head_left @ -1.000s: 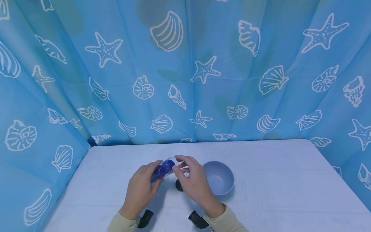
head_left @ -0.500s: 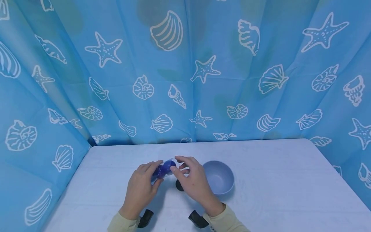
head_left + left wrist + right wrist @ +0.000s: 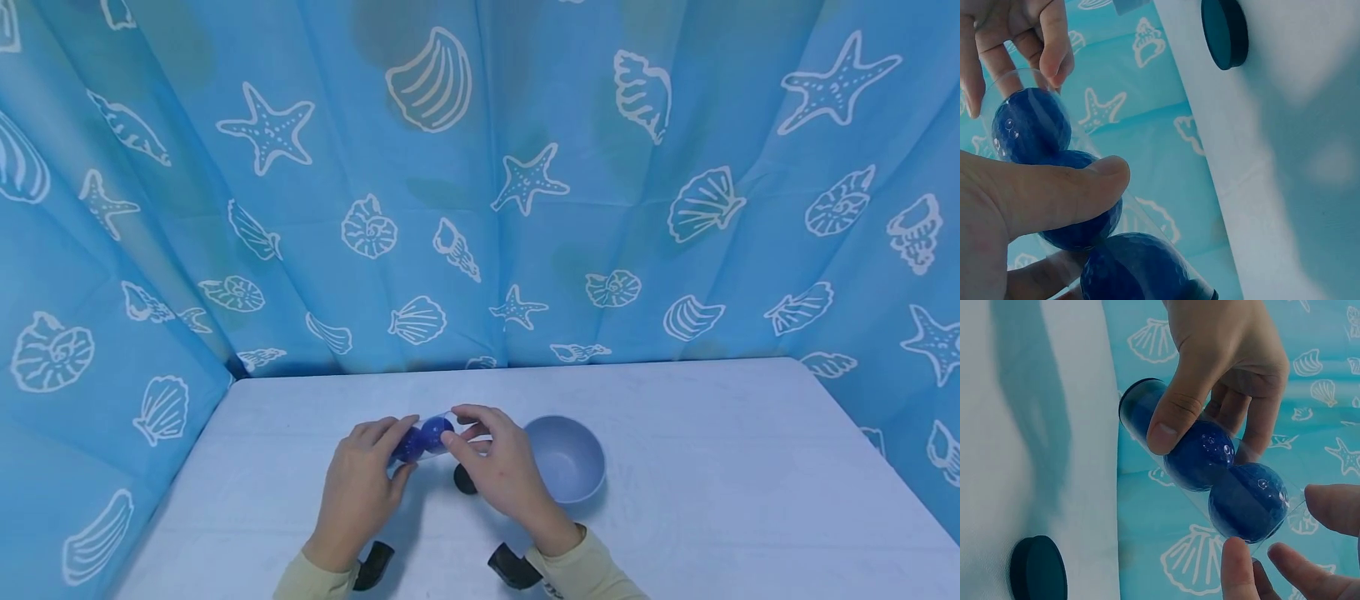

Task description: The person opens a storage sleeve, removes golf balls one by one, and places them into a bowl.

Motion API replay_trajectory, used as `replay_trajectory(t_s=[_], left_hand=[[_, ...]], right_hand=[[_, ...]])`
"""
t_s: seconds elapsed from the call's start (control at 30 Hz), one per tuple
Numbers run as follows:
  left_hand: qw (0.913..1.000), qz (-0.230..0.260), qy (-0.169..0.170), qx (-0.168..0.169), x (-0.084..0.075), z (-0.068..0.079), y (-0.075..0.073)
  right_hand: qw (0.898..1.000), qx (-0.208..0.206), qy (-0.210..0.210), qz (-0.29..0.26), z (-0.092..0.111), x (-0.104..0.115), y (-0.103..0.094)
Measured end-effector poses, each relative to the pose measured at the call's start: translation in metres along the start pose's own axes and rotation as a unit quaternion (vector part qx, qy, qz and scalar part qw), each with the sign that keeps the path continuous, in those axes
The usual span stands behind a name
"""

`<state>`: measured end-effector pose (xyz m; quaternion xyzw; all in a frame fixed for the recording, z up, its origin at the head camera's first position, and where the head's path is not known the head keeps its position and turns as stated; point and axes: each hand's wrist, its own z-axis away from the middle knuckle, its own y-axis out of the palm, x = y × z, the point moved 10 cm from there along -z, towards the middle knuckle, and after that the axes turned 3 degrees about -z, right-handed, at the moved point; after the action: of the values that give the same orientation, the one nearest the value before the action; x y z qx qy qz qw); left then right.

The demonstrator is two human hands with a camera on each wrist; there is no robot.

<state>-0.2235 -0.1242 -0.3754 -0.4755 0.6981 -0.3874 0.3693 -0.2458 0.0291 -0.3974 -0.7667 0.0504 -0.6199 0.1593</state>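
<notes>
My left hand (image 3: pixel 362 483) grips a clear plastic tube (image 3: pixel 1194 499), its thumb laid along the side. Inside the tube, blue dimpled balls (image 3: pixel 1032 125) sit in a row; three show in the left wrist view. The tube lies tilted above the table, its dark-rimmed end on the left hand's side. My right hand (image 3: pixel 504 467) has its thumb and fingertips around the tube's other end, pinching near the rim beside the outermost ball. Below the hands, a round black lid (image 3: pixel 465 479) rests on the table.
A blue-grey bowl (image 3: pixel 566 458) stands just right of my right hand. White cloth covers the table (image 3: pixel 712 467). Behind and to the left hangs a blue curtain (image 3: pixel 525 250) with white shell and starfish prints. Black wrist mounts (image 3: pixel 514 567) sit at the sleeves.
The tube's right end has dipped slightly, so it lies more level, and the outermost ball sits a little lower. Both hands keep their hold and hardly move.
</notes>
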Motion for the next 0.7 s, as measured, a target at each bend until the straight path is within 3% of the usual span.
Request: replay_trajectory(t_s=[0.7], left_hand=[[0.9991,-0.031,0.011,-0.027,0.000,-0.002,-0.018]], right_hand=[[0.993,0.035,0.049,-0.097,-0.002,-0.008,0.008]])
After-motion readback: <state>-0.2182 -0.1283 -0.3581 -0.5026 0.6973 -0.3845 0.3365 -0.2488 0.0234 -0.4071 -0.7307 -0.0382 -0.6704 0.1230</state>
